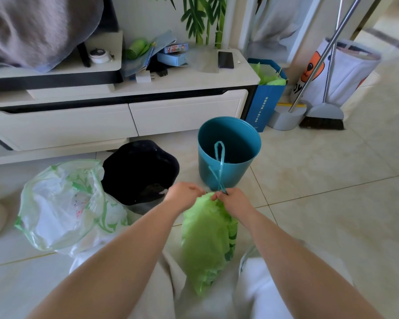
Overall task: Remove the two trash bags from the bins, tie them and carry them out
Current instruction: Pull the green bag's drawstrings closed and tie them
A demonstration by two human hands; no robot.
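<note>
A green trash bag hangs between my knees, its neck gathered. My left hand pinches the neck on the left side. My right hand grips the neck and the teal drawstring, whose loops stick up in front of the blue bin. The blue bin stands upright on the tiles with no bag in it. The black bin stands to its left. A second, clear bag with green print lies open on the floor at the left, full of white rubbish.
A white TV cabinet with drawers runs behind the bins. A blue paper bag, a broom and dustpan and a white fabric bin stand at the right. Tiled floor stretches to the right.
</note>
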